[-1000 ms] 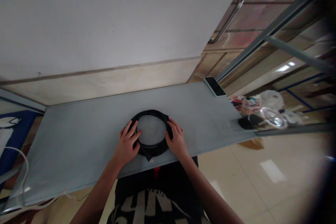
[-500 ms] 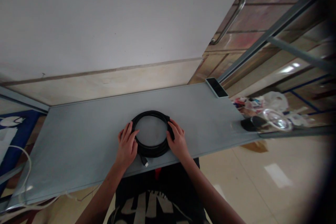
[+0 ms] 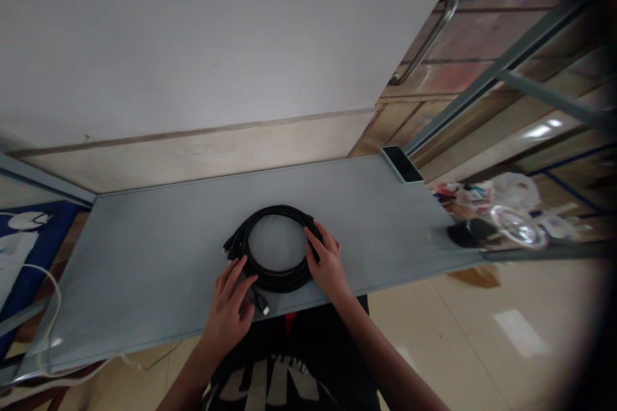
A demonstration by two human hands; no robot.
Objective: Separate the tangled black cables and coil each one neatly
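Note:
A black cable (image 3: 280, 281), wound into a round coil, lies flat on the grey tabletop (image 3: 144, 257). One plug (image 3: 263, 306) with a metal tip sticks out at the coil's near side, and another cable end (image 3: 227, 246) shows at its left. My right hand (image 3: 328, 264) holds the coil's right side, thumb inside the ring and fingers over the strands. At the lower left, my left hand (image 3: 229, 308) has its fingers apart, with the fingertips at the coil's edge beside the plug.
A phone (image 3: 402, 164) lies at the table's far right corner. A dark cup-like object (image 3: 470, 232) is at the right end, near plastic bags (image 3: 515, 191). White cables (image 3: 56, 295) hang by the left end. A pale wall (image 3: 193, 45) rises behind the table.
My left hand has let go of the coil's left side and moved down toward me, uncovering the cable end there. My right hand stays on the right side.

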